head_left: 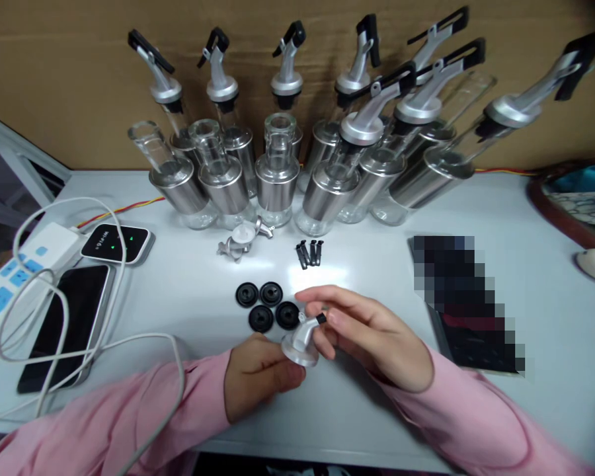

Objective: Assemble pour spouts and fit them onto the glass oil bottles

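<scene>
My left hand is closed around the base of a silver pourer spout, with the thumb along its round flange. The spout tilts up to the right over the table. At its tip sits a small black flip cap. My right hand pinches at this cap, with some fingers curled and partly hidden. Just behind the spout lie several black ribbed rubber stoppers. Farther back are several loose black levers and a small cluster of silver spouts.
Glass bottles with steel sleeves line the back, several topped with pourers, against a cardboard wall. On the left are a phone, a Wi-Fi device, a power strip and a looping white cable. A partly blurred dark device lies right.
</scene>
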`<state>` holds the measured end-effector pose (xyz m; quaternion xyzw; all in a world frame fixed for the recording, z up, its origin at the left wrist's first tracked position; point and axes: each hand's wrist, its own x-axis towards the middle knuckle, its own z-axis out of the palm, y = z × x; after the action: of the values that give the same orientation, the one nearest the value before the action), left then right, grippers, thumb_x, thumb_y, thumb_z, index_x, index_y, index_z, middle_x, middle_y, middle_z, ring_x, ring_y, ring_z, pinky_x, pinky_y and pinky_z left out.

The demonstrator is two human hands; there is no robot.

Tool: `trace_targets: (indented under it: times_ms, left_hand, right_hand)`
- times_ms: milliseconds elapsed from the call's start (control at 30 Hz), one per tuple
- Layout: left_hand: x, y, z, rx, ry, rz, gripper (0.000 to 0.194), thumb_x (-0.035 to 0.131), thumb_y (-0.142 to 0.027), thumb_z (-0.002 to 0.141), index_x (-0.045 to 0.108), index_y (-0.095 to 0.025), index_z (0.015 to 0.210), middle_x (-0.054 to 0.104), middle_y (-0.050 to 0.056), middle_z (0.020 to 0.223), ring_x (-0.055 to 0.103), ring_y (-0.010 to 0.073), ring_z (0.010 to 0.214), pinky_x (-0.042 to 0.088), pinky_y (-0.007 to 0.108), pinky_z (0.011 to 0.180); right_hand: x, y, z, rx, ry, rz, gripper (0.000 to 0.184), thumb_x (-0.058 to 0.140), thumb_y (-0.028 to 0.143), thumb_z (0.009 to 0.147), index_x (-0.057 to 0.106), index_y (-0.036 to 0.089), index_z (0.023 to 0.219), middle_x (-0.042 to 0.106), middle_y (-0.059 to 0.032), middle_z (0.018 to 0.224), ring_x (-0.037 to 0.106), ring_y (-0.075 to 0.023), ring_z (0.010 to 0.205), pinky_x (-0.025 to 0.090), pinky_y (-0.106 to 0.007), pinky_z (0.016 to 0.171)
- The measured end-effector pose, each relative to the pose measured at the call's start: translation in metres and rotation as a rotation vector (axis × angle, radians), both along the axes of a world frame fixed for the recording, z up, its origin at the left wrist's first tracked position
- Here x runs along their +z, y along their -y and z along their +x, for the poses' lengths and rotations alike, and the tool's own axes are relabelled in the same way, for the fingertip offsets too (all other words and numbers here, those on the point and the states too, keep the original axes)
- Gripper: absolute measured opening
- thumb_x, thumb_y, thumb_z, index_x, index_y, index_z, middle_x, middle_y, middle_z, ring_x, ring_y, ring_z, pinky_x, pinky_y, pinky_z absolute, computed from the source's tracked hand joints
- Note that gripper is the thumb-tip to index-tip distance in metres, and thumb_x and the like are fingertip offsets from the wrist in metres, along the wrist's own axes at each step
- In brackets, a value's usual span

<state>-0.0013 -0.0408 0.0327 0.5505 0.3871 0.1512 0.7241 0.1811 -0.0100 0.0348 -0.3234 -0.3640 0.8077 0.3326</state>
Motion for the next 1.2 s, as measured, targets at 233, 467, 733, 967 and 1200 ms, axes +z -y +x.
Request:
trace_targets:
  times_ms: [233,467,733,967,1200]
  left_hand:
    - [0.000,-0.001,0.001,-0.031,0.077,0.120,0.049,0.042,-0.052,0.086,0.055,-0.012,0.060,0.028,-0.006,0.047,0.025,0.0055,0.043,0.022,0.021,0.044]
    - [-0.006,0.004,0.001,-0.013,0.098,0.295,0.040,0.039,-0.043,0.089,0.056,-0.013,0.069,0.031,-0.006,0.049,0.029,0.0056,0.041,0.026,0.019,0.043]
    - [-0.003,0.005,-0.010,0.160,0.016,1.175,0.014,0.042,-0.017,0.086,0.046,-0.017,0.072,0.043,-0.004,0.050,0.035,0.0090,0.044,0.026,0.023,0.046]
    - [-0.017,-0.007,-0.004,0.357,-0.628,1.431,0.028,0.047,-0.025,0.083,0.056,-0.016,0.108,0.056,0.009,0.097,0.048,0.0241,0.094,0.032,0.038,0.080]
    - [-0.023,-0.005,-0.003,0.371,-0.612,1.350,0.019,0.045,-0.022,0.086,0.061,-0.026,0.093,0.053,0.004,0.097,0.045,0.0211,0.092,0.029,0.035,0.076]
  right_hand:
    - [-0.007,0.001,0.003,0.225,-0.191,-0.184,0.034,0.058,0.039,0.081,0.064,0.010,0.099,0.041,0.0036,0.061,0.039,-0.0052,0.049,0.026,-0.024,0.050]
    - [-0.008,0.002,0.001,0.193,-0.189,-0.114,0.030,0.061,0.039,0.079,0.064,0.011,0.090,0.042,0.0038,0.055,0.036,-0.0078,0.053,0.030,-0.026,0.057]
    - [0.012,-0.002,0.011,-0.014,-0.055,-0.125,0.031,0.062,0.047,0.075,0.061,0.018,0.086,0.052,-0.0030,0.077,0.041,-0.0111,0.058,0.036,-0.028,0.057]
    - [0.013,-0.004,0.013,-0.020,-0.180,-0.163,0.025,0.060,0.044,0.077,0.060,0.020,0.085,0.053,-0.0023,0.084,0.046,-0.0104,0.061,0.037,-0.025,0.056]
    - [0.004,-0.007,0.014,-0.042,-0.175,-0.143,0.028,0.060,0.044,0.074,0.062,0.017,0.082,0.044,0.0000,0.069,0.042,-0.0102,0.057,0.037,-0.024,0.051]
